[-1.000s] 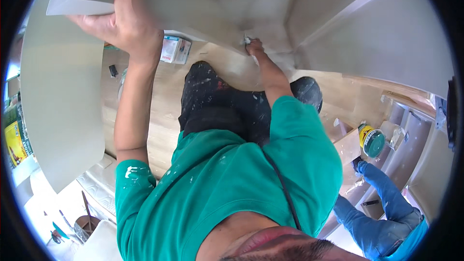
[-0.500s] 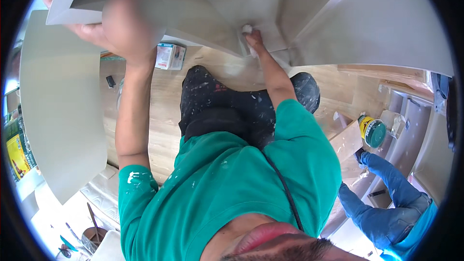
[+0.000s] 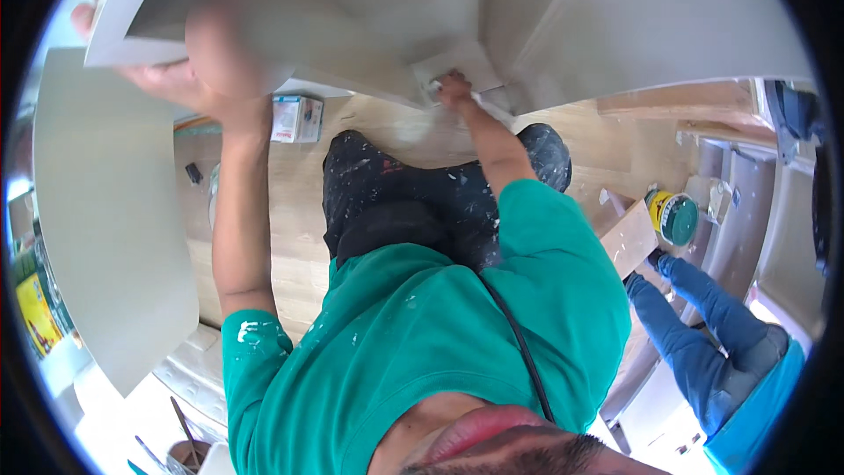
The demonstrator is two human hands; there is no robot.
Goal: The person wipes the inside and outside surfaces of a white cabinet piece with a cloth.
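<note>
A large grey-beige cabinet carcass point(image 3: 378, 0) with inner panels fills the top of the head view. My left hand point(image 3: 215, 70), partly blurred, wraps around the cabinet's pale front edge point(image 3: 123, 31), with fingertips showing on its outer side. Deeper inside, my right hand point(image 3: 454, 90) is closed on a small white wad point(image 3: 433, 85) that looks like cloth. It presses near the low inner corner, on a small flat surface. The hand covers most of the wad.
At left stands a tall beige panel point(image 3: 114, 211). A white and blue box point(image 3: 297, 119) and a small black block point(image 3: 194, 174) lie on the wooden floor. Right: a green-lidded bucket point(image 3: 679, 218), a board point(image 3: 629, 237) and a person in jeans point(image 3: 721, 343). A brush point(image 3: 183, 422) stands lower left.
My right hand has moved slightly left and nearer to me along the inner surface with the white wad. My left hand keeps its grip on the edge. The view has shifted a little.
</note>
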